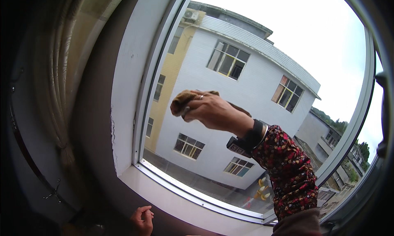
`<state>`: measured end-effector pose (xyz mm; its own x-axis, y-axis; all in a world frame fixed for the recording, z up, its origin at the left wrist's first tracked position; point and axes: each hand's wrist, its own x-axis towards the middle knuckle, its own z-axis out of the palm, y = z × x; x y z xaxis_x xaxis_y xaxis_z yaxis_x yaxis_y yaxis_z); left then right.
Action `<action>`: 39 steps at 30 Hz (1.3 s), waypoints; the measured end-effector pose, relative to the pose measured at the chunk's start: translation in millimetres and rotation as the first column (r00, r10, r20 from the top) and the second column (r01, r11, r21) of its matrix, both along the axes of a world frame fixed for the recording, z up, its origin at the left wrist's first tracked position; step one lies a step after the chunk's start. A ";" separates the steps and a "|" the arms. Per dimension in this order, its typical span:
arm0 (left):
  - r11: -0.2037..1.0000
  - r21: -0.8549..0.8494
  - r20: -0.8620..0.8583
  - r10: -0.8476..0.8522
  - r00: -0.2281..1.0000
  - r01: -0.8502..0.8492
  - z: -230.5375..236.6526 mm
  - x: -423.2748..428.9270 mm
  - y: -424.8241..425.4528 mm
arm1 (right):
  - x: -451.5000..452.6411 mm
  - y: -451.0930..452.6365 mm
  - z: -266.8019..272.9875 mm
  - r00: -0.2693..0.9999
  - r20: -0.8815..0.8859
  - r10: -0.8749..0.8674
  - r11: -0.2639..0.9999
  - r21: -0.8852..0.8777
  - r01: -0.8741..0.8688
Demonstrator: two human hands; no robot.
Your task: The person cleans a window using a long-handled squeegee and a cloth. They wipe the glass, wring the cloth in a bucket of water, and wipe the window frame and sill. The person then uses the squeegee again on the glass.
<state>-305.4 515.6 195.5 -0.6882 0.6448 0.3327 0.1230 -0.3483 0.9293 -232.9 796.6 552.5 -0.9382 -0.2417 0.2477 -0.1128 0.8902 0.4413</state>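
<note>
My right hand (pixel 215 112) is raised in front of the window pane and grips a brown cloth (pixel 183 102), which bunches out past the fingertips. A ring is on one finger, and a black strap with a small dark device (pixel 238 146) is around the wrist, below a floral sleeve (pixel 289 171). Low in the view, my left hand (pixel 144 220) is near the sill with its fingers loosely curled; nothing shows in it. Whether the cloth touches the glass I cannot tell.
A metal window frame (pixel 203 204) borders the pane, above a pale sill (pixel 147 186). The wall edge (pixel 113 143) at left has chipped paint. A tied curtain (pixel 61 82) and a metal hook (pixel 54 194) are farther left. Buildings stand outside.
</note>
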 end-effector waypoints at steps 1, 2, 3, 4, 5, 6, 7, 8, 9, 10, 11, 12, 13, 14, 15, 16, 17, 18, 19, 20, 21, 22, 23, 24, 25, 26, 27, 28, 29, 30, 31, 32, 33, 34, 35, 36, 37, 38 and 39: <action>1.000 0.009 -0.043 -0.006 0.999 0.006 -0.7 4.1 -1.4 | 15.7 -4.8 -38.5 0.996 0.091 0.021 0.998 -0.062 -0.016; 1.000 0.030 0.009 0.003 1.000 -0.004 -1.8 9.5 -0.2 | 39.3 -13.4 -78.3 0.991 0.133 0.024 0.995 -0.101 -0.010; 0.999 0.049 0.057 0.004 0.998 -0.007 -3.6 14.3 -0.3 | 63.8 -23.6 -116.3 0.981 0.190 0.026 0.987 -0.158 0.005; 1.000 0.030 0.037 0.001 0.999 -0.002 -5.5 17.8 -3.6 | 91.5 -34.2 -148.6 0.974 0.224 0.037 0.991 -0.135 -0.006; 1.000 0.012 0.017 -0.005 1.000 0.005 -7.5 21.3 -6.5 | 120.2 -44.2 -173.7 0.946 0.325 -0.005 0.995 -0.094 0.037; 1.000 0.003 0.009 -0.004 1.000 0.004 -9.3 23.1 -8.8 | 147.4 -54.6 -192.3 0.954 0.297 0.040 0.984 -0.177 0.014; 1.000 -0.003 -0.018 -0.010 1.000 0.010 -11.0 25.7 -11.4 | 177.3 -58.9 -198.3 0.940 0.341 -0.004 0.992 -0.119 0.047; 1.000 0.000 -0.033 -0.009 0.999 0.009 -12.1 27.8 -13.2 | 205.1 -66.2 -200.7 0.923 0.382 -0.047 0.996 -0.058 0.074; 1.000 0.003 -0.034 -0.008 0.999 0.009 -12.8 30.1 -14.7 | 231.5 -70.9 -195.1 0.879 0.451 -0.154 0.988 0.080 0.133; 1.000 0.000 -0.048 -0.019 0.999 0.019 -12.8 32.2 -15.3 | 255.6 -78.3 -185.6 0.904 0.377 -0.199 0.977 0.148 0.153; 0.999 -0.003 -0.051 -0.034 0.998 0.034 -12.1 34.4 -14.6 | 273.1 -82.3 -173.2 0.903 0.342 -0.259 0.963 0.166 0.213; 0.999 -0.005 -0.046 -0.053 0.998 0.053 -10.8 35.9 -14.3 | 289.4 -85.6 -156.1 0.923 0.245 -0.296 0.948 0.190 0.254; 0.998 -0.014 -0.048 -0.065 0.997 0.064 -9.5 37.4 -13.6 | 302.8 -86.9 -134.9 0.924 0.167 -0.343 0.929 0.208 0.307; 0.997 -0.017 -0.037 -0.078 0.996 0.077 -8.2 40.5 -11.8 | 316.1 -89.5 -109.6 0.924 0.019 -0.381 0.902 0.224 0.368; 0.995 -0.026 -0.012 -0.095 0.995 0.095 -7.1 43.0 -10.5 | 326.7 -92.5 -83.0 0.884 -0.086 -0.459 0.857 0.217 0.467; 0.995 -0.017 -0.023 -0.102 0.994 0.102 -6.0 45.3 -8.8 | 333.2 -92.6 -56.6 0.818 -0.284 -0.500 0.763 0.302 0.571; 0.994 -0.007 -0.031 -0.109 0.994 0.109 -5.2 47.2 -7.6 | 340.2 -91.7 -23.9 0.736 -0.423 -0.528 0.699 0.275 0.660; 0.993 -0.004 -0.030 -0.118 0.993 0.118 -4.6 48.6 -6.3 | 342.3 -87.5 9.0 0.655 -0.581 -0.484 0.678 0.224 0.700; 0.992 -0.001 -0.021 -0.124 0.992 0.124 -4.1 49.3 -5.6 | 342.6 -84.5 42.4 0.621 -0.710 -0.332 0.708 0.247 0.661; 0.992 -0.004 -0.028 -0.129 0.991 0.129 -4.0 49.5 -5.1 | 337.9 -79.5 69.4 0.490 -0.826 -0.278 0.734 0.146 0.664; 0.991 -0.007 -0.028 -0.130 0.991 0.130 -4.0 49.1 -4.7 | 329.5 -71.7 99.7 0.352 -0.905 -0.239 0.729 0.072 0.681; 0.991 -0.010 -0.029 -0.131 0.991 0.130 -4.0 48.2 -4.9 | 317.2 -64.5 122.6 0.198 -0.950 -0.240 0.704 -0.030 0.709; 0.991 -0.021 -0.030 -0.130 0.991 0.129 -4.1 47.1 -4.8 | 302.4 -58.1 137.2 0.217 -0.957 -0.193 0.724 0.010 0.690; 0.992 -0.032 -0.032 -0.127 0.991 0.126 -4.0 45.8 -4.8 | 283.4 -50.6 143.0 0.260 -0.959 -0.115 0.716 0.101 0.691; 0.991 -0.044 -0.028 -0.124 0.992 0.123 -3.9 44.5 -4.7 | 263.2 -44.7 137.9 0.333 -0.941 -0.066 0.763 0.168 0.625; 0.992 -0.040 -0.023 -0.122 0.992 0.121 -3.7 43.8 -4.8 | 241.8 -39.4 127.3 0.428 -0.903 -0.041 0.815 0.217 0.537; 0.992 -0.038 -0.009 -0.121 0.993 0.121 -3.5 43.2 -5.0 | 218.9 -34.5 107.9 0.508 -0.856 -0.100 0.862 0.180 0.474; 0.991 -0.036 0.010 -0.126 0.992 0.127 -3.5 43.3 -5.5 | 196.7 -30.4 80.1 0.595 -0.786 -0.166 0.869 0.168 0.465; 0.992 -0.028 0.014 -0.125 0.992 0.125 -3.5 43.4 -6.2 | 174.8 -27.1 46.2 0.704 -0.680 -0.205 0.898 0.156 0.412; 0.991 -0.020 0.022 -0.128 0.991 0.129 -3.5 43.6 -7.3 | 152.3 -25.5 4.6 0.783 -0.599 -0.169 0.934 0.157 0.322; 0.991 -0.006 0.033 -0.132 0.991 0.132 -3.5 43.4 -9.1 | 134.6 -27.6 -40.2 0.852 -0.472 -0.225 0.942 0.119 0.315; 0.992 -0.012 0.034 -0.124 0.992 0.125 -3.9 43.3 -11.9 | 121.9 -31.4 -84.6 0.901 -0.381 -0.210 0.949 0.142 0.281; 0.993 -0.013 0.041 -0.116 0.992 0.117 -4.4 43.1 -15.1 | 113.8 -35.6 -128.0 0.954 -0.204 -0.218 0.965 0.101 0.242; 0.994 -0.021 0.061 -0.108 0.992 0.110 -5.0 41.4 -19.4 | 109.0 -41.9 -170.9 0.976 -0.167 -0.138 0.990 0.009 0.142; 0.996 -0.018 0.037 -0.091 0.995 0.091 -5.7 38.6 -24.4 | 112.5 -48.1 -209.1 0.987 0.015 -0.160 0.987 -0.021 0.161; 0.997 -0.020 0.028 -0.076 0.997 0.076 -6.9 36.3 -29.5 | 123.9 -54.6 -242.5 0.993 0.001 -0.118 0.992 -0.036 0.118; 0.998 -0.021 0.018 -0.060 0.998 0.060 -8.3 33.8 -34.4 | 141.9 -61.5 -270.0 0.992 0.046 -0.119 0.992 -0.040 0.120; 0.999 -0.020 0.017 -0.046 0.999 0.047 -9.6 31.1 -39.0 | 161.7 -66.1 -290.0 0.989 0.089 -0.117 0.992 -0.040 0.121; 0.999 -0.016 0.015 -0.030 0.999 0.030 -10.5 28.1 -43.7 | 179.9 -66.8 -302.7 0.967 0.205 -0.151 0.987 -0.020 0.159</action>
<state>-277.3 471.9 185.0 -0.6728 0.6707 0.3121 0.0992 -0.3363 0.9365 -53.0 729.7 249.7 -0.9950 -0.0835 0.0546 -0.0557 0.9188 0.3908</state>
